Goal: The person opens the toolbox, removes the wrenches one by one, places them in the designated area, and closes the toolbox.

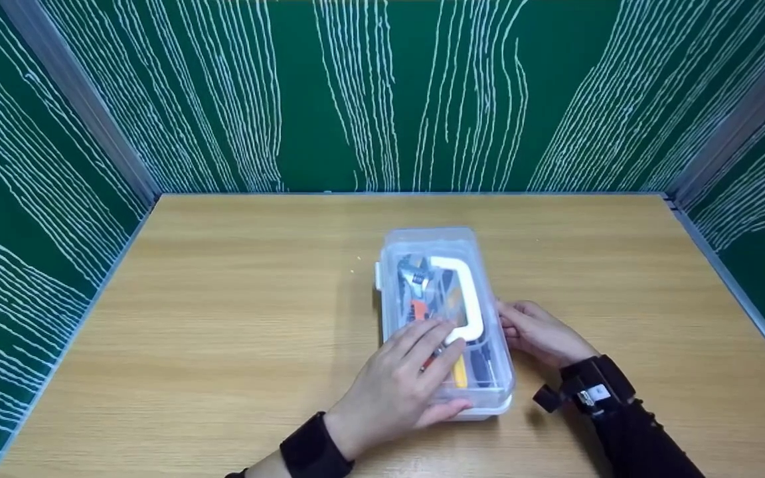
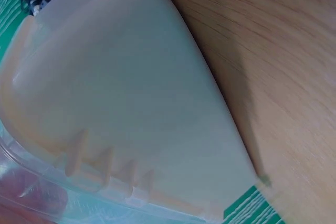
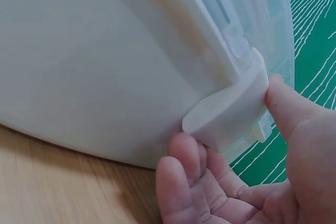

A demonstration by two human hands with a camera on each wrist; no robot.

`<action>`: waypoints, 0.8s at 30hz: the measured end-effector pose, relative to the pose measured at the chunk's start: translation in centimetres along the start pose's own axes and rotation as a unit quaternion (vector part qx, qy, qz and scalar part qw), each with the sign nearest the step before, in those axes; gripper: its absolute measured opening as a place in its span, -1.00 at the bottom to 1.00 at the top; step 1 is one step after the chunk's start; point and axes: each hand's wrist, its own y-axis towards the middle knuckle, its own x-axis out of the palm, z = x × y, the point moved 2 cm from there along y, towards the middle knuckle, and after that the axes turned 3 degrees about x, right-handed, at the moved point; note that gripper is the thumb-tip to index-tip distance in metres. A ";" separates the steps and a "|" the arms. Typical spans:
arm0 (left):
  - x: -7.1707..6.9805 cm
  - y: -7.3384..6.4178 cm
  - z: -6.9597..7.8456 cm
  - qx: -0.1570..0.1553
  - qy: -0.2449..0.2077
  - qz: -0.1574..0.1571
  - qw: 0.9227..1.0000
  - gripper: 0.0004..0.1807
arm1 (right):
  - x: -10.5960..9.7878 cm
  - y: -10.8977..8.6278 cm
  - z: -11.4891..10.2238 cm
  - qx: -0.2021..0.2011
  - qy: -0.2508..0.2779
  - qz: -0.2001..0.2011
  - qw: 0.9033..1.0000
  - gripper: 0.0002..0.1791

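A toolbox point(image 1: 430, 240) with a clear lid, a white handle point(image 1: 473, 299) and a white base point(image 2: 121, 77) sits on the table. Through the lid show an adjustable wrench point(image 1: 417, 279) with an orange-red grip, a yellow piece point(image 1: 460, 373) and other tools too unclear to name. My left hand point(image 1: 396, 382) rests on the near left part of the lid, fingers spread loosely beside the handle. At the box's right side, my right hand point(image 1: 542, 334) pinches a white latch point(image 3: 233, 103), its thumb on the upper part and fingertips at the lower edge.
The wooden table point(image 1: 236, 299) extends around the box. Green walls point(image 1: 329, 99) with wavy white lines enclose the back and both sides. A second white latch point(image 1: 378, 276) juts from the box's left side. Tiny pale specks lie left of the box.
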 end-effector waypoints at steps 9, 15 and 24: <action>-0.1 0.0 0.0 0.000 -0.003 0.003 1.000 -0.26 | 0.0 0.0 0.0 0.001 -0.017 0.007 1.000 -0.40; 0.1 -0.1 0.0 -0.004 -0.005 0.000 1.000 -0.20 | 0.0 0.0 -0.2 0.003 -0.039 0.038 0.999 -0.43; -0.1 0.0 0.0 -0.007 -0.011 -0.009 1.000 -0.15 | -0.1 -0.6 -1.3 0.011 -0.110 0.093 0.989 -0.51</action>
